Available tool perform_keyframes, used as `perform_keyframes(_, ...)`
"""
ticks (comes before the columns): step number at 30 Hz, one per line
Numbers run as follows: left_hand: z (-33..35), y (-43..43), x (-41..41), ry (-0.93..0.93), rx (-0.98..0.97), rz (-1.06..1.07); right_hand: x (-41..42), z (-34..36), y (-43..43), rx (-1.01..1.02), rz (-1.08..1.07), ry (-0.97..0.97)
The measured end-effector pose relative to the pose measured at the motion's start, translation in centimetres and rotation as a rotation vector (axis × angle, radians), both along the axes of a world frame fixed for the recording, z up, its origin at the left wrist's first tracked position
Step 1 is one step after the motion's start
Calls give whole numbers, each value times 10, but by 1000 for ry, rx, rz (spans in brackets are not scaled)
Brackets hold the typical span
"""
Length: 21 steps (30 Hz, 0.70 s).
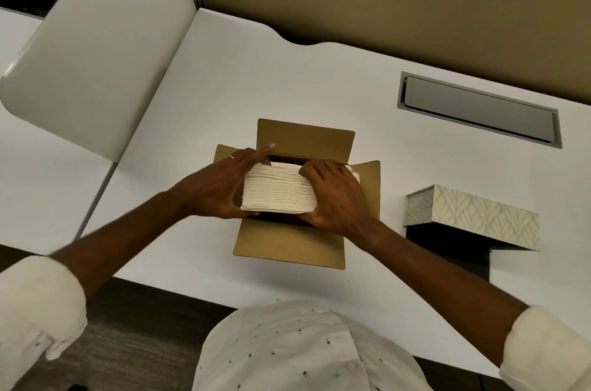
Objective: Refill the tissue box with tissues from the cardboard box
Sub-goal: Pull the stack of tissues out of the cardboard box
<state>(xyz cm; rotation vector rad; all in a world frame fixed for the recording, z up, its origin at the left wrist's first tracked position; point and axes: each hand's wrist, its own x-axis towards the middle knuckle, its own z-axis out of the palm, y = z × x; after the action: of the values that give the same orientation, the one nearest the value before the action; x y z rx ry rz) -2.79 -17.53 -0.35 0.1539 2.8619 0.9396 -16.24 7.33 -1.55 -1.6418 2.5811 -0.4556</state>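
A brown cardboard box (287, 246) stands open on the white desk, its flaps spread out. A thick stack of cream tissues (276, 191) sits just above its opening, gripped from both sides. My left hand (220, 189) clasps the stack's left end, thumb below and fingers over the top. My right hand (335, 195) clasps the right end. The tissue box (479, 215), pale with a leaf pattern, lies to the right of the cardboard box, its dark open side facing me.
The white desk (256, 87) has a grey cable hatch (479, 109) at the back right. A white divider panel (102, 48) rises at the left. A tan wall runs behind the desk. The near desk edge is close to my body.
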Motion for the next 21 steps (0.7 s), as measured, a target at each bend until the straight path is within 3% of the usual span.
perform_keyframes(5,23,17,11,192,19,8,7,26,12,-83,-26,10)
perform_keyframes(8,40,29,12,223,135,12,10,46,25,-96,-54,-75)
perform_keyframes(15,77,70,20,138,593,96,15,110,70,-6,-117,-563)
perform_keyframes(19,88,113,21,-7,835,261,-2,131,114,158,-112,-869)
perform_keyframes(21,88,136,19,-123,967,354,-6,131,144,147,-166,-1012)
